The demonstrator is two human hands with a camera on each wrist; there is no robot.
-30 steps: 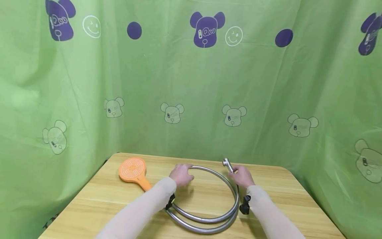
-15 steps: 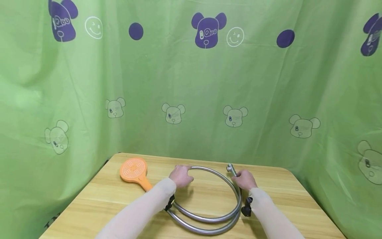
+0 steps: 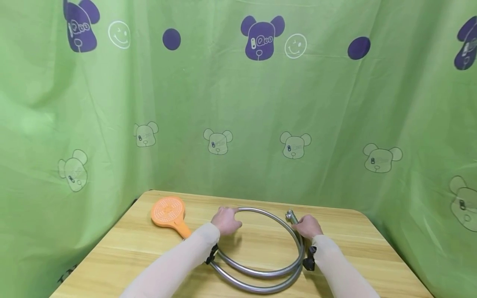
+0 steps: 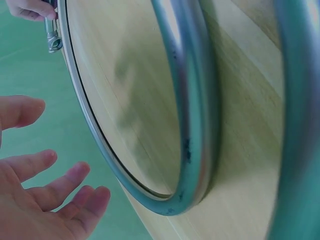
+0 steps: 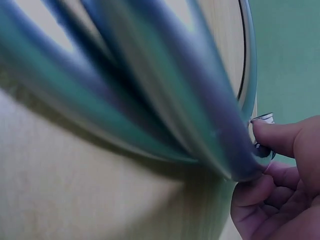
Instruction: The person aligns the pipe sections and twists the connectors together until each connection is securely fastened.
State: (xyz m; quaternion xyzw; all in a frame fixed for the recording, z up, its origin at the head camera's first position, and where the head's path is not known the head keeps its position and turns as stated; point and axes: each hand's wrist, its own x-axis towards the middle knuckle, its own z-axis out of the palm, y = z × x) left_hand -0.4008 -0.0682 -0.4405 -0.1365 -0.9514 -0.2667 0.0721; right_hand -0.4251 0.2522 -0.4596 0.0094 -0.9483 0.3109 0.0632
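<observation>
A coiled grey metallic shower hose lies on the wooden table in the head view. Its chrome end fitting points away from me, just beyond my right hand. That hand pinches the hose behind the fitting; in the right wrist view the thumb and curled fingers close on it. My left hand hovers by the far left of the coil. Its fingers are spread and relaxed in the left wrist view, apart from the hose. An orange shower head lies left of that hand, its handle end partly hidden by my left sleeve.
The wooden table has rounded far corners. A green curtain with printed bears surrounds it on the far side and both flanks. Black wrist cameras sit under both wrists.
My right hand has come down and slightly right, bringing the hose's chrome end lower towards the table. The left hand and the shower head have stayed about where they were.
</observation>
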